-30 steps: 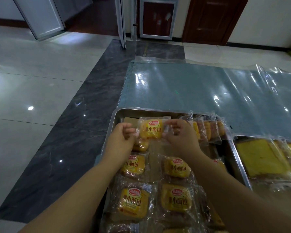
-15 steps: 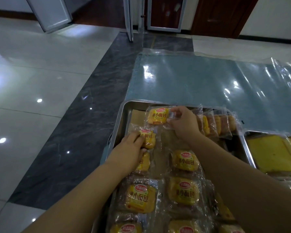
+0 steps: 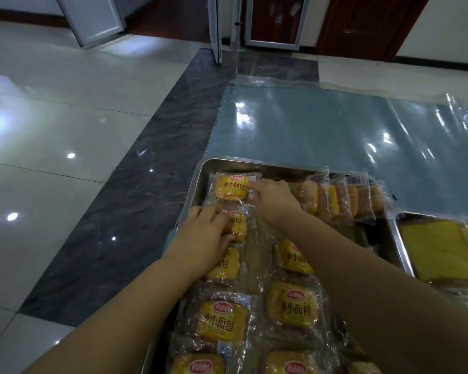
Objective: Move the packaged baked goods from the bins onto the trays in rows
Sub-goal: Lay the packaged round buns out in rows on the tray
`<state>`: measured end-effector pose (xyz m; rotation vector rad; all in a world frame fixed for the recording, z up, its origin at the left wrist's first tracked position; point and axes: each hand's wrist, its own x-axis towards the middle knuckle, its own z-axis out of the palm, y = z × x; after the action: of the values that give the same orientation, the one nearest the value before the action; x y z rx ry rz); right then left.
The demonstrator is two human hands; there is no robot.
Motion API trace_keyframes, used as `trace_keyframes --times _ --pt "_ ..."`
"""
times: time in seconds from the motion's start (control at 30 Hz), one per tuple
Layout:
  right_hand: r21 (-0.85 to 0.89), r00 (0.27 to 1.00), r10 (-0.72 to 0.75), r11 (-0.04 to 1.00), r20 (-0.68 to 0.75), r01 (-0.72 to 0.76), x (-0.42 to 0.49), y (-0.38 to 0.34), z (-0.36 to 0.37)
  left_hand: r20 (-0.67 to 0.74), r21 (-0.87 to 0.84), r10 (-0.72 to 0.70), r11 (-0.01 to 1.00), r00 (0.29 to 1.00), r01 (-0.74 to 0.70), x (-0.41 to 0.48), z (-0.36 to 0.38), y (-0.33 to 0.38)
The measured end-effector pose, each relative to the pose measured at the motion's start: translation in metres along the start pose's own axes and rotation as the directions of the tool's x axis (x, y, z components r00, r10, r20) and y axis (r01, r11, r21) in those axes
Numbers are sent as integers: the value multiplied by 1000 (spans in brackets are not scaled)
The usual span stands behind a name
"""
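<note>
- Packet of yellow bread in clear plastic (image 3: 230,187) is lying in the upper-left corner of the rectangular steel tray (image 3: 198,174), the right hand (image 3: 274,202) pinching its right edge.
- Left hand (image 3: 201,237) is grasping a second yellow bread packet (image 3: 238,225) just below it.

- The person's left hand (image 3: 203,233) is bare, its back smooth and rounded, with the knuckles showing only as low, soft bumps.
- The right hand (image 3: 273,201) is bare as well; its fingers (image 3: 254,186) are short and taper to rounded tips.
- The left forearm (image 3: 135,306) is uncovered from the wrist to the picture's lower edge and widens steadily along its length.
- The right forearm (image 3: 362,279) is likewise uncovered, and looks broad and thick close to the camera.
- Dim light leaves the finer detail of both arms too soft to make out.
</note>
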<state>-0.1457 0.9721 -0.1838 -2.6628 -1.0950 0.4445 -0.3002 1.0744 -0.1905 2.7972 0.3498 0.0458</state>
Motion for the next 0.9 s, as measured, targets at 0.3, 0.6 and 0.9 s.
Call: trace_keyframes --times 0.3,0.6,0.9 --pt "160 917 61 987 -393 3 -63 49 -28 -73 -55 33 998 997 -37 32 1 32" --pt "298 873 333 926 -356 -232 -94 101 -39 -9 -208 136 969 991 -135 74 31 99" --pt "415 891 369 878 -266 -239 -95 113 -34 -69 -263 94 959 993 -109 93 48 115"
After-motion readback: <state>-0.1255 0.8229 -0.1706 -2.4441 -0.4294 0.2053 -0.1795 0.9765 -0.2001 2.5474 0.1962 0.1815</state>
